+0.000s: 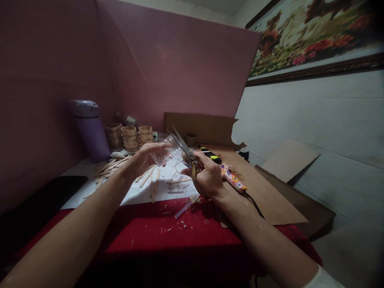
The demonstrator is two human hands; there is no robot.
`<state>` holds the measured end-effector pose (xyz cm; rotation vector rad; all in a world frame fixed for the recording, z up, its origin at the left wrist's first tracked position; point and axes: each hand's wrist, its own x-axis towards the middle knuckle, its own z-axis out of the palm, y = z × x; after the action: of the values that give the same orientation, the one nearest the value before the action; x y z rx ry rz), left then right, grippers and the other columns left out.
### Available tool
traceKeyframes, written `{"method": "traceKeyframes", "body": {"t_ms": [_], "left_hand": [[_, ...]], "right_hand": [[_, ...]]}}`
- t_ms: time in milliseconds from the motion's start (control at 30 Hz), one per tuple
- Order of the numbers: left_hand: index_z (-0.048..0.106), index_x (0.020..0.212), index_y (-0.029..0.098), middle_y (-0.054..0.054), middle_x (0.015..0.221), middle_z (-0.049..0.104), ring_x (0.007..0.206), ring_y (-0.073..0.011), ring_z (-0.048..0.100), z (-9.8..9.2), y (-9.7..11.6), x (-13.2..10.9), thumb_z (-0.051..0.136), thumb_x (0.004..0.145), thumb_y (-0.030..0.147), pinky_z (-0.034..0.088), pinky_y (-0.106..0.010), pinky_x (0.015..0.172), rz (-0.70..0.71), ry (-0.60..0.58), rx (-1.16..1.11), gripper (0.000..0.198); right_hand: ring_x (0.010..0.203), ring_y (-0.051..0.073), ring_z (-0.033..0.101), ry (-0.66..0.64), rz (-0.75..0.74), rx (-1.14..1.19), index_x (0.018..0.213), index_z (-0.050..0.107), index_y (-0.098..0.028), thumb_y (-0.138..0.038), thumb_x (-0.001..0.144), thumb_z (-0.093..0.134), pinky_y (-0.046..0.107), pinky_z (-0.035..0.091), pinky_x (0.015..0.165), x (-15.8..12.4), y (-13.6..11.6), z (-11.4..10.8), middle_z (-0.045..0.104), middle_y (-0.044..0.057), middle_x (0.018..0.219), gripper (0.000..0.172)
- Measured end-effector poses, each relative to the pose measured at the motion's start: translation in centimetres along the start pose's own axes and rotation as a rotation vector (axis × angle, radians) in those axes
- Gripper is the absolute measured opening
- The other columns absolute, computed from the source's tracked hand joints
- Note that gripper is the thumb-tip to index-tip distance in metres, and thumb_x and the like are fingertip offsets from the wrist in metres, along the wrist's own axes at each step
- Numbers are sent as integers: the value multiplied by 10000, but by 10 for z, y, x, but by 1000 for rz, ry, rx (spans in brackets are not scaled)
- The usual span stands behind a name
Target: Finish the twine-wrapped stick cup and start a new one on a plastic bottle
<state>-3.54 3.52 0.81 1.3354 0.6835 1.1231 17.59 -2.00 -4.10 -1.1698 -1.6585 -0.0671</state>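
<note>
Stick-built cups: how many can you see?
3, in a row right of the purple flask: left cup, middle cup, right cup. The left hand may hide others.

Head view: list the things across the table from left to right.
From the left: flask → stick cups → left hand → clear bottle → scissors → right hand → glue gun → cardboard sheet.

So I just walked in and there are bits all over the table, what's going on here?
A person holds a clear plastic container in the left hand and scissors in the right hand, blades open against the plastic. Flat wooden sticks lie scattered on a white sheet beneath, scraps on the red cloth. Behind stand three stick-built pots and a purple flask; a patterned glue gun lies on cardboard.
</note>
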Motion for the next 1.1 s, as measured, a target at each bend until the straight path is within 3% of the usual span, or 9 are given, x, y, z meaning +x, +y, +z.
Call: {"method": "traceKeyframes", "body": {"t_ms": [433, 700, 833, 1100], "left_hand": [[789, 845, 135, -91, 705, 673, 609, -173, 574, 0, -2, 1, 717, 637, 409, 452, -284, 523, 3, -12, -23, 351], [778, 878, 143, -83, 720, 675, 589, -162, 571, 3, -1, 0, 734, 619, 423, 436, -274, 508, -26, 11, 0, 384], [769, 867, 152, -77, 714, 659, 606, -165, 567, 2, -1, 1, 739, 629, 427, 410, -266, 496, -10, 36, -17, 365], [721, 837, 165, -56, 813, 659, 697, -160, 567, 3, 0, 2, 783, 641, 393, 471, -270, 588, 131, 175, -113, 307]], "right_hand": [[817, 232, 673, 1, 12, 108, 1104, 711, -205, -536, 742, 786, 359, 525, 779, -1, -3, 1, 749, 75, 946, 496], [579, 150, 549, 8, 113, 209, 904, 752, -200, -588, 737, 764, 276, 442, 570, 0, -2, 4, 655, -12, 663, 423], [619, 175, 599, 24, 206, 276, 919, 753, -195, -623, 702, 766, 293, 471, 609, 2, 0, 5, 684, 2, 683, 480], [686, 214, 668, 76, 326, 318, 938, 672, -186, -603, 641, 800, 323, 503, 645, 5, 1, 6, 725, 40, 765, 528]]}}
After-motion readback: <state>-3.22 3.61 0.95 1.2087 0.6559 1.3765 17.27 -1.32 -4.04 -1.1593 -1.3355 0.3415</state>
